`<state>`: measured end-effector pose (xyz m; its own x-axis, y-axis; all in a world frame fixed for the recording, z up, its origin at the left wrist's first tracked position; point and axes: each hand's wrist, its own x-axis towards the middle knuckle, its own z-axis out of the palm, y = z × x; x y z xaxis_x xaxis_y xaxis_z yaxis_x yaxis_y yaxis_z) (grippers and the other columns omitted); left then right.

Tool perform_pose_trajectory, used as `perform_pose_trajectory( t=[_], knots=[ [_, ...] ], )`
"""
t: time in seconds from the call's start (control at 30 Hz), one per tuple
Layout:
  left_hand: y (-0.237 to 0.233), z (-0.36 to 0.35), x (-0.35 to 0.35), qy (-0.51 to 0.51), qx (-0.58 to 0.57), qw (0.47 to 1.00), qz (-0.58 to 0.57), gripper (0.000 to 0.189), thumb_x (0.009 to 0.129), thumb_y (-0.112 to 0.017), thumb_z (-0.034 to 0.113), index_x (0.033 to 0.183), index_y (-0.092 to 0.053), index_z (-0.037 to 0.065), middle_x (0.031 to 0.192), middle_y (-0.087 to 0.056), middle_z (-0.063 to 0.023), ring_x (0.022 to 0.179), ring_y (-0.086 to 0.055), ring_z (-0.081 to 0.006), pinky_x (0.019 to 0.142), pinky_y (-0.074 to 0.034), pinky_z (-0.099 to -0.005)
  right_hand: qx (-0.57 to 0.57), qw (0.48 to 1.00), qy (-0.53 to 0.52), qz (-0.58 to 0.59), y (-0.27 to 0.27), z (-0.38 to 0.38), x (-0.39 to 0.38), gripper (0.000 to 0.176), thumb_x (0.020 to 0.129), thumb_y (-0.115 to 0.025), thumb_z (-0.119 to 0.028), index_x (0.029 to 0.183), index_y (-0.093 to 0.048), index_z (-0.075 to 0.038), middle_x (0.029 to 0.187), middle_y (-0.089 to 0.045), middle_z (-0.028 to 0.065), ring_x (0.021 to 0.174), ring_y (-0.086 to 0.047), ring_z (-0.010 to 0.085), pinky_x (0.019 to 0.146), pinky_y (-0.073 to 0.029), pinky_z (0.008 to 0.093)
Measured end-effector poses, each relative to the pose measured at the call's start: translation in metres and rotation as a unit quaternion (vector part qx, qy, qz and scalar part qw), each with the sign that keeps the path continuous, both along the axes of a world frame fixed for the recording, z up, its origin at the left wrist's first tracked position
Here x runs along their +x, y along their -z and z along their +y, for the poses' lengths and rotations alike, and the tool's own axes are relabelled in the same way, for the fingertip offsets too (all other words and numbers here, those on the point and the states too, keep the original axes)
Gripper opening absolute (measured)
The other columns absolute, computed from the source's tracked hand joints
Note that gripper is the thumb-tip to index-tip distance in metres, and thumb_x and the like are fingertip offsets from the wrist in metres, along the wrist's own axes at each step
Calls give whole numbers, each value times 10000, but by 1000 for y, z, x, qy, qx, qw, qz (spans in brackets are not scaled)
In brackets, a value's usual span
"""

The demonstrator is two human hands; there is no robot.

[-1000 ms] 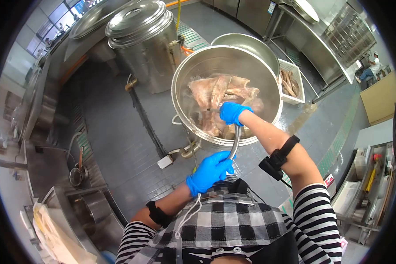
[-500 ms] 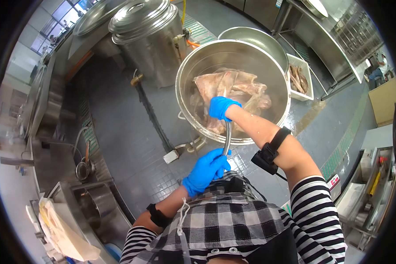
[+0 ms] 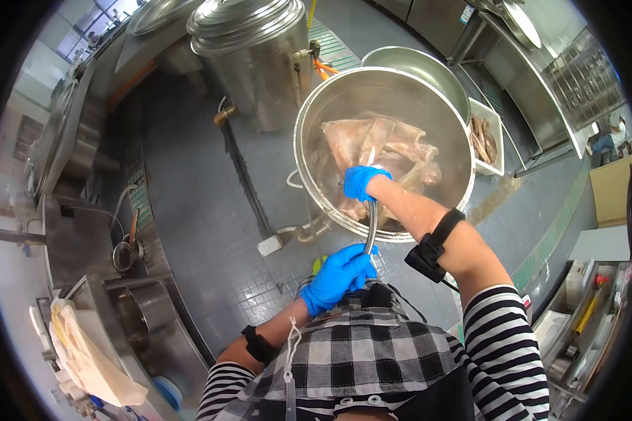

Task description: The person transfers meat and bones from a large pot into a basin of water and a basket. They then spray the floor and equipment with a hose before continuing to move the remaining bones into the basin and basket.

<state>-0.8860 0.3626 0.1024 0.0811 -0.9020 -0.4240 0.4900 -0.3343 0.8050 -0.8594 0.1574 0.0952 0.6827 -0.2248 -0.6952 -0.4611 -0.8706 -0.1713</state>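
In blue gloves, both my hands grip a long, shiny metal handle (image 3: 371, 231). My left hand (image 3: 338, 278) is closed round its near end, close to my checked apron (image 3: 372, 344). Farther up, over the near rim of a large round metal pot (image 3: 303, 175), my right hand (image 3: 364, 184) is wrapped round the handle. The tool continues beyond that hand onto the large pale pieces of meat and bone (image 3: 351, 137) in the pot. Its working end cannot be made out among them. A light haze hangs inside the pot.
A tall lidded stockpot (image 3: 256, 84) stands beyond the pot to the left. Behind the pot lie a wide round pan (image 3: 428, 64) and a white basket (image 3: 497, 133) holding brownish pieces. A steel sink (image 3: 105, 302) is at left. A person (image 3: 611, 137) sits far right.
The view has shifted a little, so the pot and floor items appear slightly farther right. Both hands keep hold of the handle, and the meat lies much as before.
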Motion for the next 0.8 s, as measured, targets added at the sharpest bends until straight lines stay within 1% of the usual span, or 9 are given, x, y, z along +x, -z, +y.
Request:
perform_pose_trajectory(
  t=[0.03, 0.1, 0.23, 0.3, 0.43, 0.53, 0.6, 0.7, 0.8],
  knots=[
    [1, 0, 3, -4, -6, 1000, 0, 267, 872, -412, 135, 1105, -472, 20, 747, -545, -40, 539, -440, -51, 474, -358, -166, 0, 1000, -2, 2, 5, -1, 5, 244, 678, -481, -141, 846, -638, -60, 889, -598, 153, 812, -577, 317, 681, -467, 409],
    [3, 0, 9, -12, -2, 1000, 3, 269, 873, -411, 135, 1107, -469, 17, 746, -543, -39, 540, -440, -52, 474, -359, -165, -26, 995, -95, -19, 22, -5, 16, 244, 682, -482, -152, 851, -639, -71, 882, -602, 146, 812, -580, 303, 679, -466, 412],
    [5, 1, 27, -16, 4, 1000, 16, 275, 877, -403, 136, 1115, -459, 10, 746, -537, -36, 539, -437, -53, 476, -357, -163, -28, 998, 4, -56, 32, -4, 34, 241, 681, -490, -170, 838, -639, -62, 872, -604, 147, 805, -582, 300, 681, -465, 410],
    [6, 3, 37, -14, 0, 1000, 22, 278, 876, -405, 143, 1116, -459, 13, 747, -537, -36, 542, -437, -53, 477, -357, -164, 48, 997, 54, 4, 16, -1, 43, 235, 680, -497, -175, 821, -640, -55, 864, -604, 149, 787, -584, 307, 680, -467, 400],
    [8, 3, 54, -15, 12, 1000, 16, 280, 872, -414, 154, 1114, -463, 21, 760, -541, -36, 557, -445, -53, 487, -366, -175, -25, 997, -23, -74, 49, -12, 51, 231, 686, -500, -190, 791, -640, -40, 845, -606, 148, 769, -586, 309, 679, -468, 390],
    [8, -4, 64, 8, 9, 1000, -15, 283, 869, -419, 156, 1116, -457, 23, 773, -546, -38, 578, -457, -62, 497, -380, -188, -69, 986, 32, -148, 53, -18, 51, 250, 697, -491, -185, 829, -617, -14, 851, -597, 176, 783, -583, 321, 687, -468, 390],
    [8, -11, 66, 16, -4, 1000, -15, 289, 869, -417, 154, 1124, -447, 21, 785, -549, -40, 594, -465, -69, 514, -389, -194, -82, 935, 261, -226, 49, -23, 47, 269, 707, -477, -170, 882, -582, 5, 867, -582, 211, 813, -575, 337, 705, -464, 394],
    [13, -25, 69, 27, -43, 998, -24, 304, 868, -417, 146, 1142, -425, 17, 814, -553, -45, 635, -485, -82, 561, -408, -208, -109, 917, 305, -232, 39, -46, 34, 291, 709, -465, -153, 936, -548, 9, 889, -570, 232, 830, -566, 352, 715, -461, 397],
    [10, -42, 71, 37, -77, 996, -36, 320, 865, -419, 136, 1160, -407, 12, 849, -553, -49, 683, -504, -91, 622, -426, -223, -113, 907, 322, -245, 31, -74, 18, 261, 694, -458, -142, 864, -582, 12, 860, -570, 236, 811, -568, 355, 712, -459, 402]
  ],
)
